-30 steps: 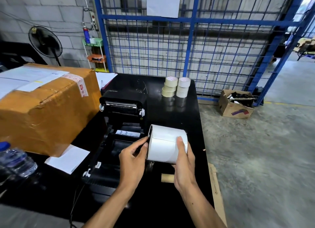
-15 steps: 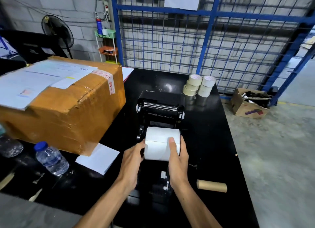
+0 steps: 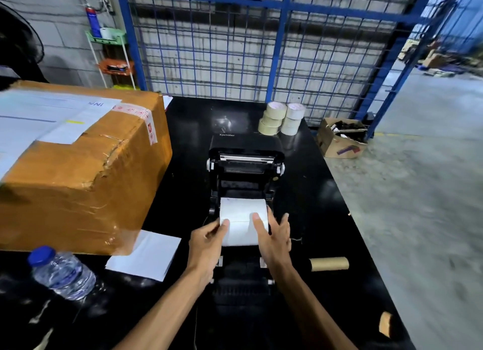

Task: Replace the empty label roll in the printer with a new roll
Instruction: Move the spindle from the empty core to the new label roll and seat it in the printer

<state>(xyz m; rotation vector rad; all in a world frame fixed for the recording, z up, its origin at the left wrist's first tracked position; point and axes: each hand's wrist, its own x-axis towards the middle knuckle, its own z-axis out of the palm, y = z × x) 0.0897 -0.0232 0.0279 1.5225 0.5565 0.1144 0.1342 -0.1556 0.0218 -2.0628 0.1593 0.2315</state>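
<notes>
Black and glossy, the table (image 3: 326, 208) stood against a blue wire-mesh partition (image 3: 261, 48), its right edge dropping to open concrete floor (image 3: 423, 192) from 1 to 5 o'clock. At centre sat the black label printer (image 3: 245, 166), lid raised, with "Xprinter" legible on the lid. The new white label roll (image 3: 243, 216) lay in the printer's open bay; the left hand (image 3: 206, 242) gripped its left end, thumb on the face, while the right hand (image 3: 274, 239) pressed a thumb on the face with fingers spread past the right end. The empty cardboard core (image 3: 329, 264) lay on the table at 3 o'clock of the hands, well apart. A large carton (image 3: 78, 171) crowded the 9 to 11 o'clock side, with papers on its top marked "INV" and red-printed tape across its edge. Tape rolls (image 3: 282, 122) were stacked at 12 o'clock, a water bottle (image 3: 62, 273) at 8 o'clock.
</notes>
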